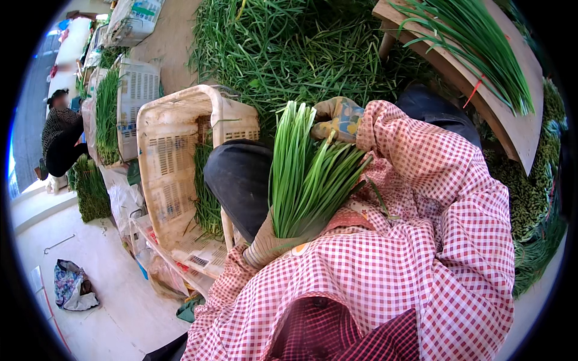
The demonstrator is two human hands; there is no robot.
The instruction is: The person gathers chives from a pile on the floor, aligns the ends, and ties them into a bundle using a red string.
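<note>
A loose bunch of green garlic chives [295, 180] lies across my lap, its pale cut ends pointing away from me. My left hand [271, 239], in a knitted glove, holds the bunch from below; most of its fingers are hidden under the leaves. At the far end, my right hand [336, 121], in a patterned work glove, has its fingers curled against the pale ends. Whether those fingers pinch a stem cannot be made out. Some leaves fan out to the right, towards my checked sleeve [420, 140].
A plastic crate [169, 135] with chives inside stands left of my knee. Loose leaves [307, 54] heap up ahead. On a wooden board [456, 58] at right lies a bundle of chives [492, 54] with a red tie. A person [63, 126] sits far left, near more crates [137, 90].
</note>
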